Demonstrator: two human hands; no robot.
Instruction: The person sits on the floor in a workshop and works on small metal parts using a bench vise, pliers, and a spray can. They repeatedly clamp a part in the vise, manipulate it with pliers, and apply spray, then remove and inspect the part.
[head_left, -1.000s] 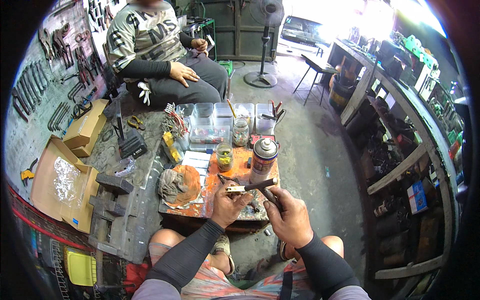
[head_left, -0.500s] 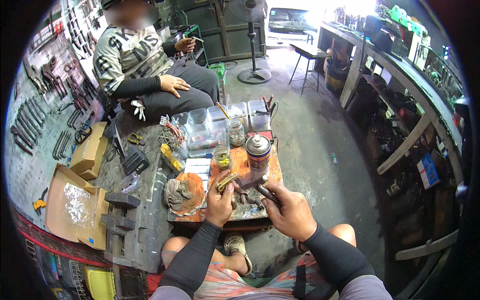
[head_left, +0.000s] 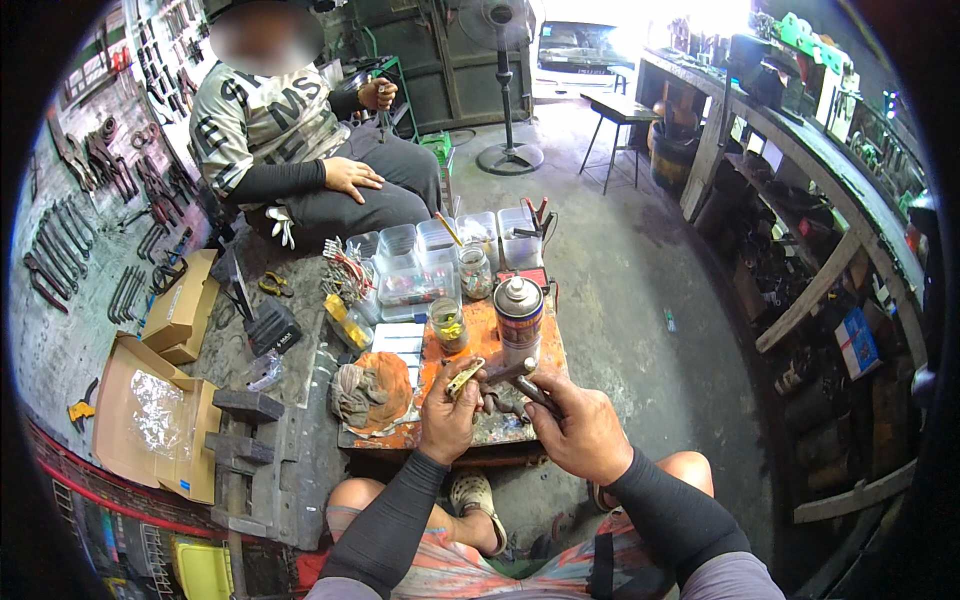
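Observation:
Over the near edge of a worn orange-topped table [head_left: 472, 350], my left hand [head_left: 447, 420] pinches a small brass-coloured metal piece [head_left: 463, 378], tilted up between thumb and fingers. My right hand [head_left: 585, 430] is wrapped round the handle of what looks like a small hammer [head_left: 512, 371]. Its dark head points left, close to the brass piece; whether they touch I cannot tell. Just beyond stands a spray can [head_left: 519, 315]. A jar of yellow bits [head_left: 448, 325] is to its left. A crumpled grey and orange rag [head_left: 375, 390] lies left of my left hand.
Clear plastic bins [head_left: 415, 285] and a second glass jar [head_left: 475, 272] line the table's far side. At left are a bench vise [head_left: 245, 430] and open cardboard boxes [head_left: 150, 415]. A co-worker [head_left: 270, 150] sits at the far left. A long workbench [head_left: 790, 130] runs along the right.
Both my hands have shifted slightly, the brass piece and hammer head sitting a little lower. The co-worker's raised hand has turned the thing it holds downward.

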